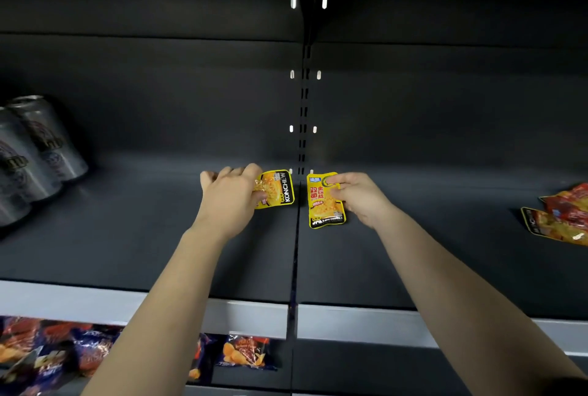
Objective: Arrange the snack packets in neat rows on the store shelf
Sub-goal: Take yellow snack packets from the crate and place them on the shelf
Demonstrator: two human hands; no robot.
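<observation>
Two small yellow snack packets are near the middle of the dark store shelf [152, 236]. My left hand [229, 198] pinches the left yellow packet [280, 187], which lies sideways just left of the shelf's centre seam. My right hand [359, 197] pinches the right yellow packet [323, 205], held upright just right of the seam. Both packets are low over the shelf surface; whether they touch it is unclear.
Several dark drink cans [35, 154] stand at the shelf's far left. A loose pile of red and yellow snack packets [560, 214] lies at the far right edge. Blue chip bags [245, 354] fill the lower shelf behind the grey price rail [350, 322].
</observation>
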